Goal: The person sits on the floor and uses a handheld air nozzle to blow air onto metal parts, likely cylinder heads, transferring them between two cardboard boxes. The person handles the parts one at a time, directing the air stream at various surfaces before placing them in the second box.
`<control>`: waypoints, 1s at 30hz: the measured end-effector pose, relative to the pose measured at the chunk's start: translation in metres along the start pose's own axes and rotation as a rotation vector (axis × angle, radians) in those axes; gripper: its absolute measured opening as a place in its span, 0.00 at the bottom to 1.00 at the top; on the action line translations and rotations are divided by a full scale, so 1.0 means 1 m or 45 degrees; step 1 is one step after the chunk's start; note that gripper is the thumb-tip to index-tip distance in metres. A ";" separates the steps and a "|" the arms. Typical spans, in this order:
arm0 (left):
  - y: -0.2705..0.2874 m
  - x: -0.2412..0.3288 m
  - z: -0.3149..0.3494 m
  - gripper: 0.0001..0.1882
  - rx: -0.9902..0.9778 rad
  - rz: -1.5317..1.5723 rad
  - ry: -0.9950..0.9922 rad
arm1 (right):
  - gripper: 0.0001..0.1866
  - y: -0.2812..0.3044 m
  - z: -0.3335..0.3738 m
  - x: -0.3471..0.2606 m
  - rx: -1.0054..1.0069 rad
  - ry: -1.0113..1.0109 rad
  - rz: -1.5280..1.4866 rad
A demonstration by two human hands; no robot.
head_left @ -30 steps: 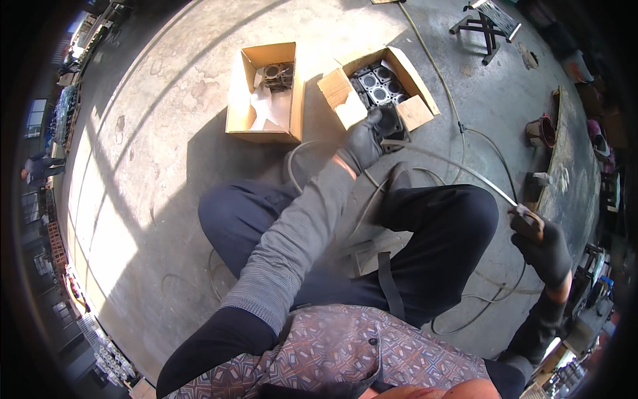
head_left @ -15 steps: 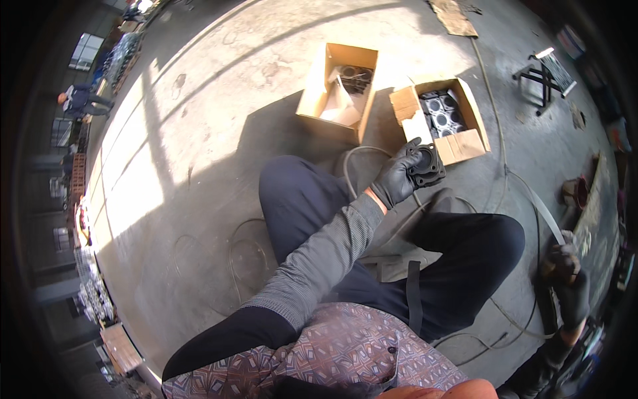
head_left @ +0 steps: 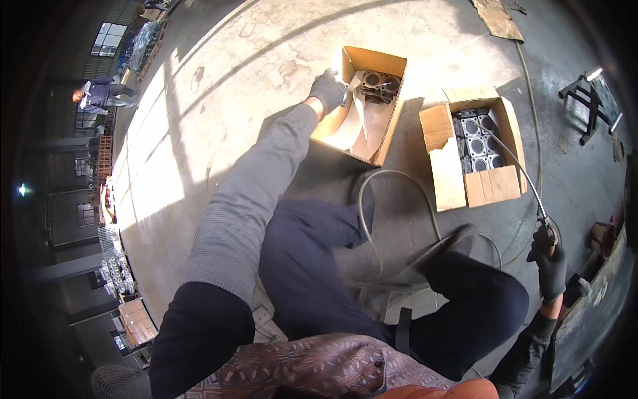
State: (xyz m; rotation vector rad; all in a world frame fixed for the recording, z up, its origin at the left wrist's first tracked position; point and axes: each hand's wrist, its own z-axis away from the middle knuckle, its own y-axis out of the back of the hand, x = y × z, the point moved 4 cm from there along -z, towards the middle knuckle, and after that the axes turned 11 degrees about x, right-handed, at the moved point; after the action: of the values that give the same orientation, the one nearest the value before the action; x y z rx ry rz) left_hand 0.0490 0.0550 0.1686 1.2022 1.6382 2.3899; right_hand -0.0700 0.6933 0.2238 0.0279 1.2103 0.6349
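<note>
My left hand (head_left: 326, 93), in a black glove, reaches out to the left wall of the left cardboard box (head_left: 393, 60). Its fingers are closed round a metal flange block with a round bore (head_left: 343, 94), mostly hidden by the glove. More dark flange blocks (head_left: 380, 81) sit at the far end of that box, beside loose paper sheets. My right hand (head_left: 550, 265), also gloved, grips an air blow gun (head_left: 546, 231). The gun's long thin tube points up and left, its tip over the right cardboard box (head_left: 493, 191), which holds several bored blocks (head_left: 476, 145) in rows.
A pale hose (head_left: 364, 199) loops on the concrete floor between my feet and the boxes. Far right stands a small folding stand (head_left: 591, 106). A dark plate (head_left: 591, 312) lies beside my right arm. A person (head_left: 106, 94) walks at the far left.
My left hand has carried the block from beside the right box up and left to the left box. My right hand has lifted the blow gun, swinging its tube over the right box.
</note>
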 end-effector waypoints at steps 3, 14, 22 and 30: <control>-0.044 -0.024 -0.048 0.22 0.143 0.010 -0.029 | 0.17 -0.027 -0.024 0.013 -0.007 -0.065 0.063; -0.204 -0.142 -0.172 0.12 0.442 -0.587 -0.396 | 0.22 -0.077 -0.063 0.042 -0.106 -0.241 0.122; -0.179 -0.119 -0.164 0.13 0.240 -0.576 -0.318 | 0.23 -0.095 -0.075 0.050 -0.108 -0.324 0.039; -0.168 -0.089 -0.146 0.23 -0.164 -1.142 -0.486 | 0.22 -0.102 -0.081 0.054 -0.141 -0.345 0.029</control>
State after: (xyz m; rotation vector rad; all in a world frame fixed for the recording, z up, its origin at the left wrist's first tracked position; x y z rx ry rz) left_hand -0.0402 -0.0201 -0.0404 0.6246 1.4286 1.5647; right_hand -0.0849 0.6094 0.1119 0.0336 0.9139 0.6934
